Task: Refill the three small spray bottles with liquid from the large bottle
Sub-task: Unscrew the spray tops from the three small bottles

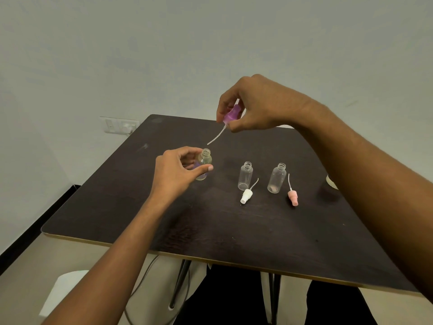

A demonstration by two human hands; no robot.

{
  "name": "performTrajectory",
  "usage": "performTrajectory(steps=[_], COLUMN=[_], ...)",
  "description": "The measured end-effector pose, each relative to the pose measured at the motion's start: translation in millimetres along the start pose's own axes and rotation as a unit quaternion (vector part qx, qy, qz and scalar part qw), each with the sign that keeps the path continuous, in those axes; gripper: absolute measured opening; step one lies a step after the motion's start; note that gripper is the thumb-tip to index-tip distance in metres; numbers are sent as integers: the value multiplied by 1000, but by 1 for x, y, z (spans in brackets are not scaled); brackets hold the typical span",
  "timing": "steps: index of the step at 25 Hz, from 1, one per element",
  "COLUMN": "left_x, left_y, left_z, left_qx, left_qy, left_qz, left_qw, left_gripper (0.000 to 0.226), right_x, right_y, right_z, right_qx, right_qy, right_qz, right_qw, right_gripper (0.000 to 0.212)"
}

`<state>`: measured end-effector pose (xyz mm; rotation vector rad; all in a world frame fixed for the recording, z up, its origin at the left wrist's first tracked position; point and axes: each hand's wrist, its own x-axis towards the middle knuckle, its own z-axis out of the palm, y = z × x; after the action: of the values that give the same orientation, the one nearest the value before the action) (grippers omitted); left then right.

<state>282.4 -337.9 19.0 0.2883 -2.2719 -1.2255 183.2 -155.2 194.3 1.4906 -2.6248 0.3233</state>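
My left hand (178, 170) grips a small clear spray bottle (204, 161) with an open neck, standing on the dark table (210, 231). Up and to the right of it, my right hand (255, 104) pinches a purple spray cap (232, 114); its thin white tube points down-left toward the bottle's mouth without touching it. Two more uncapped clear bottles stand to the right: the middle one (245, 175) and the right one (277, 178). A white spray cap (247, 195) and a pink spray cap (293, 198) lie beside them. The large bottle (330, 182) is mostly hidden behind my right forearm.
A wall socket plate (119, 125) sits on the wall behind the table's far left corner. Cables and table legs (180, 285) hang below the front edge. A white object (63, 292) lies on the floor at the lower left.
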Motion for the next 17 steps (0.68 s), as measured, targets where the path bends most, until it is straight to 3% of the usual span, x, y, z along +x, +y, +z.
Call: performTrajectory(steps=[12, 17], left_x=[0, 1], left_y=[-26, -30], left_z=[-4, 3], left_qx=[19, 23], left_qy=[16, 1], left_qz=[-46, -53], left_qw=[999, 998], left_gripper=[50, 51], right_x=[-26, -26], right_y=[0, -11], right_z=[101, 151], right_qx=[61, 85], right_qy=[35, 55], right_qz=[168, 216], right_qw=[983, 971], right_gripper=[7, 16])
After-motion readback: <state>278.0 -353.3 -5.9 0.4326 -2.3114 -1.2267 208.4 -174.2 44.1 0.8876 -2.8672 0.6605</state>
